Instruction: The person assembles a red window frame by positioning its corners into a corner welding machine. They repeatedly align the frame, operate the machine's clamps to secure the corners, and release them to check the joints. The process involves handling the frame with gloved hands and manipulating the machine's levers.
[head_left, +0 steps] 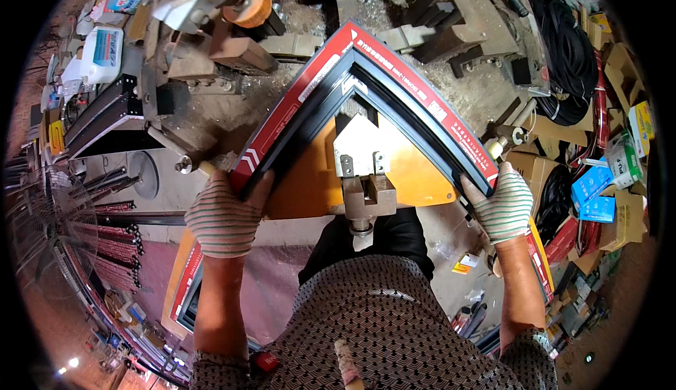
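Observation:
My left hand [224, 215], in a white glove with green stripes, is closed around the left arm of a black frame corner [407, 133] covered with red printed film. My right hand [504, 207], gloved the same way, grips the other arm of that frame. The two arms meet in a mitred corner pointing away from me. It lies over an orange plate [303, 179] on a machine. Inside the angle stands a pointed metal block [361, 143] bolted to a steel holder [369, 196]. My fingers are partly hidden beneath the profiles.
Steel jaws [243, 52] and metal shavings surround the corner. Black hose coils [563, 59], cardboard boxes [623, 217] and blue packets [593, 191] crowd the right. On the left are a white jug [102, 55], a fan guard [49, 214] and stacked profiles [116, 256]. Another red-filmed frame [184, 288] lies below my left forearm.

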Action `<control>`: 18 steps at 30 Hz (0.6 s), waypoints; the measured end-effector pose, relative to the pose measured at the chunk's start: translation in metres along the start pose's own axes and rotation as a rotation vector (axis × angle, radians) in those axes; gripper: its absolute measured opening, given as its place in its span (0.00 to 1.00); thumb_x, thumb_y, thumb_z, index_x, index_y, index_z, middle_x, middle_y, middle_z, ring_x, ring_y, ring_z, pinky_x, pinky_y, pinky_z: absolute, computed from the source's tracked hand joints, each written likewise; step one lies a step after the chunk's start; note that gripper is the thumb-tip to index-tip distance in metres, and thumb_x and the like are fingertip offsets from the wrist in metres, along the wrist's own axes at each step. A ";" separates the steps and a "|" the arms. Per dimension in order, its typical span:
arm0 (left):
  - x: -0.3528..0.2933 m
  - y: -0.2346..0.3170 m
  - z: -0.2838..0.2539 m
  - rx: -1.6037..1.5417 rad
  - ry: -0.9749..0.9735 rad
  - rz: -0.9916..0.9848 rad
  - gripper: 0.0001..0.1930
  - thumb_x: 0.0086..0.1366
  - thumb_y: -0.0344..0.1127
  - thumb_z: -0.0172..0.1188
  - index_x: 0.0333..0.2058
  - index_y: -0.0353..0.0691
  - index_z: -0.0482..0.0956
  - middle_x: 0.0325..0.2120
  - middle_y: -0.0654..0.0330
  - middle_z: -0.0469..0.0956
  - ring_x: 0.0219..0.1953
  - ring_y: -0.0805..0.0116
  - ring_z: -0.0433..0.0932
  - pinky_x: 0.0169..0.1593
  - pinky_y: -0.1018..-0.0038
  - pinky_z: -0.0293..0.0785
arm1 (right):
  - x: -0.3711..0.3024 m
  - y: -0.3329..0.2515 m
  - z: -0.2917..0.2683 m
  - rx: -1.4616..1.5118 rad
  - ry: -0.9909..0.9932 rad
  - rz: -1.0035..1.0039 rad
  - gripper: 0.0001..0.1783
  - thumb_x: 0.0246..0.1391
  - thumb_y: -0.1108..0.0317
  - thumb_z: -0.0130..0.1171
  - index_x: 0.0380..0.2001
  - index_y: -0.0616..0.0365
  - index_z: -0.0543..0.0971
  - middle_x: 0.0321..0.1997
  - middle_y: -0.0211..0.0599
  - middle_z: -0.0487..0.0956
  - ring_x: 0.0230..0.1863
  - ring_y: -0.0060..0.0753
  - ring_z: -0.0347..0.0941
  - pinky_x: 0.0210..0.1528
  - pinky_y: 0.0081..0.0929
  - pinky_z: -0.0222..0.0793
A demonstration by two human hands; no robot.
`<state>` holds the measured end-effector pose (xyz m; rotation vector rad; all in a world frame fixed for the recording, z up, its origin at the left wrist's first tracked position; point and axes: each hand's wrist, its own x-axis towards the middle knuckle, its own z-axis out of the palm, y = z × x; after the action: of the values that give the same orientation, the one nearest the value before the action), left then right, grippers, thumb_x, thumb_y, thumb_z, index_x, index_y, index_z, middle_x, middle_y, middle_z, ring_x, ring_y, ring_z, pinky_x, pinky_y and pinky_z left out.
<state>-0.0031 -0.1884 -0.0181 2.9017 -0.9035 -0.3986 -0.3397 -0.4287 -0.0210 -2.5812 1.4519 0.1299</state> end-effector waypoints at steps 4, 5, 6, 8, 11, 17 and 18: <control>0.000 0.004 -0.005 -0.007 -0.057 -0.026 0.35 0.61 0.68 0.68 0.42 0.35 0.81 0.23 0.47 0.83 0.28 0.45 0.85 0.36 0.56 0.79 | -0.001 0.001 0.004 -0.025 0.023 0.008 0.32 0.49 0.42 0.77 0.30 0.62 0.75 0.26 0.50 0.78 0.30 0.56 0.77 0.36 0.45 0.75; 0.000 0.004 -0.004 -0.019 -0.051 -0.019 0.35 0.61 0.68 0.68 0.42 0.36 0.81 0.24 0.47 0.84 0.29 0.44 0.85 0.37 0.55 0.79 | -0.001 0.000 0.003 -0.022 0.024 0.001 0.33 0.50 0.41 0.76 0.30 0.62 0.74 0.26 0.50 0.77 0.30 0.56 0.77 0.36 0.46 0.75; 0.000 0.005 -0.004 -0.030 -0.046 -0.012 0.34 0.61 0.68 0.67 0.42 0.37 0.81 0.25 0.46 0.84 0.30 0.44 0.85 0.37 0.55 0.79 | -0.001 -0.001 0.001 -0.042 0.020 0.005 0.33 0.50 0.40 0.75 0.31 0.62 0.75 0.27 0.50 0.79 0.31 0.56 0.79 0.38 0.46 0.76; -0.001 0.008 -0.008 0.017 -0.056 -0.034 0.32 0.61 0.67 0.68 0.40 0.38 0.82 0.28 0.44 0.85 0.33 0.40 0.85 0.40 0.54 0.80 | 0.000 -0.002 -0.003 -0.023 0.001 0.014 0.33 0.50 0.40 0.74 0.32 0.62 0.76 0.28 0.51 0.80 0.33 0.56 0.80 0.39 0.46 0.77; -0.003 0.011 -0.013 0.020 -0.041 -0.020 0.32 0.63 0.66 0.68 0.41 0.37 0.82 0.31 0.42 0.85 0.37 0.38 0.85 0.42 0.53 0.80 | 0.000 -0.002 -0.008 -0.019 -0.013 0.010 0.33 0.50 0.41 0.74 0.35 0.64 0.77 0.29 0.53 0.81 0.34 0.57 0.81 0.40 0.45 0.77; -0.002 0.008 -0.002 -0.351 0.381 0.142 0.26 0.63 0.55 0.73 0.44 0.37 0.83 0.36 0.46 0.85 0.38 0.50 0.87 0.44 0.59 0.81 | 0.003 -0.008 -0.014 -0.009 -0.092 0.052 0.34 0.51 0.41 0.73 0.39 0.65 0.78 0.34 0.57 0.84 0.40 0.59 0.83 0.46 0.47 0.79; 0.004 0.007 -0.001 -0.422 0.549 0.228 0.24 0.63 0.52 0.75 0.45 0.37 0.83 0.36 0.48 0.85 0.38 0.52 0.87 0.44 0.61 0.81 | 0.003 -0.008 -0.015 0.002 -0.091 0.060 0.34 0.51 0.41 0.73 0.39 0.65 0.79 0.34 0.57 0.84 0.40 0.59 0.83 0.46 0.47 0.79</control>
<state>-0.0040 -0.1966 -0.0170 2.3025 -0.9013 0.1998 -0.3314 -0.4297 -0.0059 -2.4959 1.4971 0.2499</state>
